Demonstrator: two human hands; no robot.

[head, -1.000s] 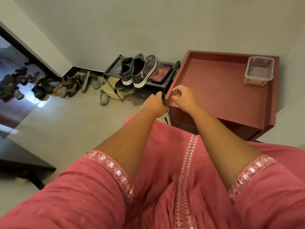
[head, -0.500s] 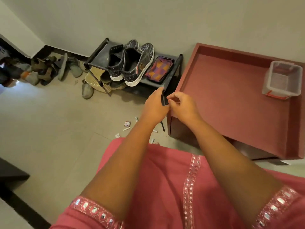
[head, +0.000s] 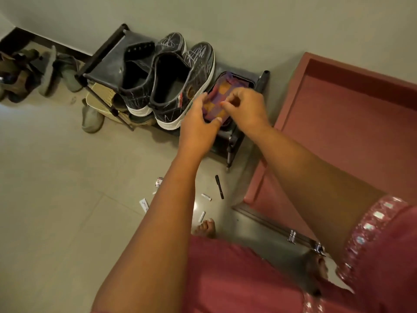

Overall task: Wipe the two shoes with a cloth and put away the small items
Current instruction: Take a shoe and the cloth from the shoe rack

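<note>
The folded purple-and-orange checked cloth (head: pixel 217 102) lies on the black plastic shoe rack (head: pixel 106 71), right of the 2 black scribble-patterned sneakers (head: pixel 180 86), partly hidden by hands. The left hand (head: pixel 198 129) grips its near edge; the right hand (head: pixel 244 109) pinches its top.

I see two shoes (head: pixel 167 86) on the rack (head: pixel 106 71), cloth (head: pixel 216 102) right of them, cabinet (head: pixel 349 123) farther right.
</note>
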